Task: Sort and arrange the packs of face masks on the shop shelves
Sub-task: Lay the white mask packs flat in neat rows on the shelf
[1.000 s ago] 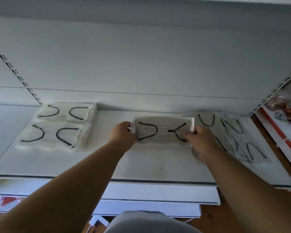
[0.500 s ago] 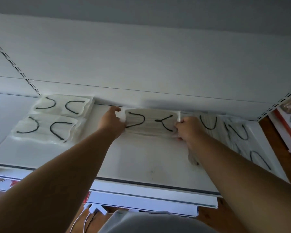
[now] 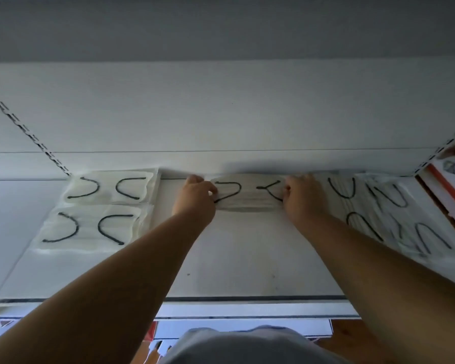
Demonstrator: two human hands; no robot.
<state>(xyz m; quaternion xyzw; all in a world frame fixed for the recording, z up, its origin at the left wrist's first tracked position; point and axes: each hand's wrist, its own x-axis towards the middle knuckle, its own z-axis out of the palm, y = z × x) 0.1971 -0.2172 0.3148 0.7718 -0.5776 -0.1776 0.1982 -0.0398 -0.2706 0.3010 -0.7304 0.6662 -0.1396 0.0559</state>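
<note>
Change: the held pack of masks (image 3: 248, 193) has gone from mid-shelf a second ago to the very back of the white shelf (image 3: 247, 258), hard against the rear panel (image 3: 221, 114); both arms have stretched further forward with it.
Held pack: lies flat, long side running left to right, its far edge at the foot of the rear panel; black ear loops show through the clear wrap — one curved, one crossed into a Y shape.
Left hand (image 3: 196, 199): at the pack's left end, fingers curled and pinching that end, thumb side over the near corner.
Right hand (image 3: 304, 197): at the pack's right end, fingers curled round the edge and gripping it; the fingertips themselves are hidden under the knuckles.
Left packs (image 3: 97, 208): two packs well to the left of the held pack, set one behind the other in a neat column, the far one at the rear panel; a bare strip of shelf lies between them and the left hand.
Right heap (image 3: 394, 211): a loose, overlapping pile of packs just to the right of the held pack, touching or nearly touching the right hand — how many I cannot tell.
Front rail (image 3: 247, 299): dark strip along the shelf's near edge, well in front of the held pack.
</note>
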